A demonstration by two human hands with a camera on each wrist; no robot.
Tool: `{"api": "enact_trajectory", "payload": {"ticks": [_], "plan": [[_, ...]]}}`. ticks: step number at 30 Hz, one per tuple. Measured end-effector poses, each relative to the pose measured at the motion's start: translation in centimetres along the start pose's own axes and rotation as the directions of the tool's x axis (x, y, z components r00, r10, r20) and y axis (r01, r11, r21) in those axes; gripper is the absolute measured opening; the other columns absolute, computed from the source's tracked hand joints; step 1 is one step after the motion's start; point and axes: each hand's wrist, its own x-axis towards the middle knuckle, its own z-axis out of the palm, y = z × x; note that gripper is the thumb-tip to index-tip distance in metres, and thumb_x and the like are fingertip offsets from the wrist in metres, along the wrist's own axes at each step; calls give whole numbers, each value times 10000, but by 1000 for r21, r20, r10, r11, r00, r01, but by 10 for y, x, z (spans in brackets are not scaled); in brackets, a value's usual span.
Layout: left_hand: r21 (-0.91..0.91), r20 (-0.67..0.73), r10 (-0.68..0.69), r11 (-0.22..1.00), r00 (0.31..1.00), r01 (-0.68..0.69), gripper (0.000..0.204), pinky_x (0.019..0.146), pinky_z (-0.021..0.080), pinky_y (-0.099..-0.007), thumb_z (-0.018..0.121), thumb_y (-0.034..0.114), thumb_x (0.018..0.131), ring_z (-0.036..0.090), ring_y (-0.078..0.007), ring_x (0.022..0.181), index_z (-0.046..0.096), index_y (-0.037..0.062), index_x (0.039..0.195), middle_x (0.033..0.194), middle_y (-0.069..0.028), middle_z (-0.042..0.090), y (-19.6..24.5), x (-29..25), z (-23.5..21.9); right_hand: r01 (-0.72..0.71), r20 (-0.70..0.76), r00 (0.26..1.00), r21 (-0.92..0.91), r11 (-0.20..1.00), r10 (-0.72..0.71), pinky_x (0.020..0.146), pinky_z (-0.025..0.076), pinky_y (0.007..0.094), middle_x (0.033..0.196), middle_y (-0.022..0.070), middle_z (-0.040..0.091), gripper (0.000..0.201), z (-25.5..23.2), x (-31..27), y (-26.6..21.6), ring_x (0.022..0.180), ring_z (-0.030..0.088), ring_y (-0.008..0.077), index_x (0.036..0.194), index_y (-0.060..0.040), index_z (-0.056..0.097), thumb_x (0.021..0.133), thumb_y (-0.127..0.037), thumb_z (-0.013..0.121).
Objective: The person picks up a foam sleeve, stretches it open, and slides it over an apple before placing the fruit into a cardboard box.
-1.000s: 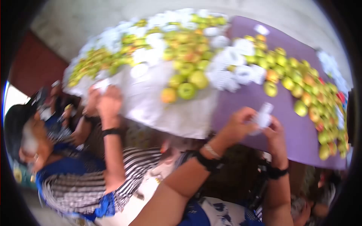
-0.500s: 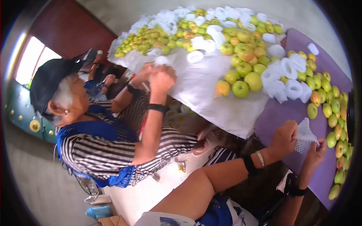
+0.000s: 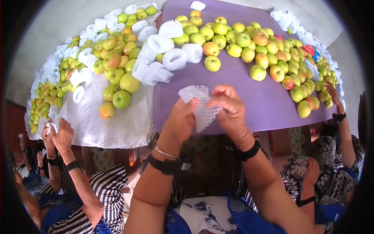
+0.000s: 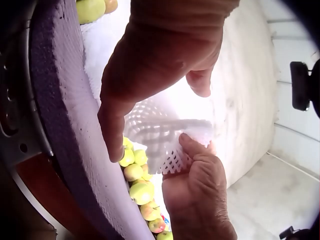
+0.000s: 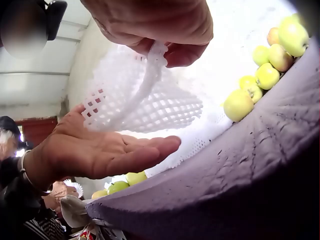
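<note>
Widest of all here is the purple mat [image 3: 272, 101], curving across the middle and right, its near edge running just below the two working hands, and there's a good stretch of bare purple between them and the fruit beyond. On the left it meets the white sheet [image 3: 128, 132], with a bare strip along its front too. Across both, a big spread of green, yellow and reddish apples [image 3: 243, 40], the mat's batch slanting away to the right and coming down close to the near edge there. Up ahead and to the left of the hands, a bunch of loose foam nets [image 3: 160, 43] lies by the seam. Over on the left, a person in stripes [image 3: 111, 187] has both hands at some white foam. Now the hands: the left hand [image 3: 180, 120] is spread well open, palm up in the right wrist view, fingers long and thumb apart, gripping nothing; the right hand [image 3: 230, 111] is closed in a pinch, thumb and fingers on the rim of the foam net [image 3: 200, 107]. And that foam net is right between the two, held up above the mat near its front edge, one side overlapping the left thumb; whether they touch, I can't tell. Smallest, a thin bracelet [image 3: 166, 153] on the left wrist.
</note>
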Motion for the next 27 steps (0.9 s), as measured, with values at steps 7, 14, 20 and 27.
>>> {"api": "enact_trajectory", "payload": {"ticks": [7, 14, 20, 27], "plan": [[-59, -139, 54, 996, 989, -63, 252, 805, 475, -354, 573, 134, 819, 595, -232, 885, 553, -14, 1022, 976, -121, 609, -2, 10, -27, 4, 402, 914, 110, 994, -48, 775, 447, 292, 1016, 78, 534, 253, -5, -6, -5, 897, 538, 202, 858, -60, 631, 680, 89, 530], [317, -103, 258, 924, 961, -215, 262, 796, 496, -369, 518, 91, 845, 614, -241, 867, 506, -36, 1074, 988, -177, 615, 0, 3, 3, -485, 248, 873, 532, 694, 419, 907, 400, 312, 1154, 95, 502, 588, -17, 1, -4, 1051, 489, 185, 1240, 0, 387, 750, -144, 679], [195, -118, 275, 949, 954, -249, 253, 819, 491, -400, 501, 124, 857, 610, -266, 891, 508, -53, 1037, 1024, -206, 600, -5, 4, 17, -510, 415, 803, 107, 853, 428, 869, 425, 317, 1109, 126, 544, 600, 4, -13, -2, 990, 534, 205, 1231, 15, 415, 744, -203, 689], [-36, -64, 217, 975, 974, -220, 168, 776, 496, -397, 483, 110, 848, 594, -251, 800, 492, -18, 957, 877, -148, 585, -4, 8, -4, -686, 625, 602, 88, 722, 497, 831, 441, 292, 965, 91, 598, 537, -11, -7, -5, 894, 551, 147, 1172, 32, 485, 730, -190, 692]]}}
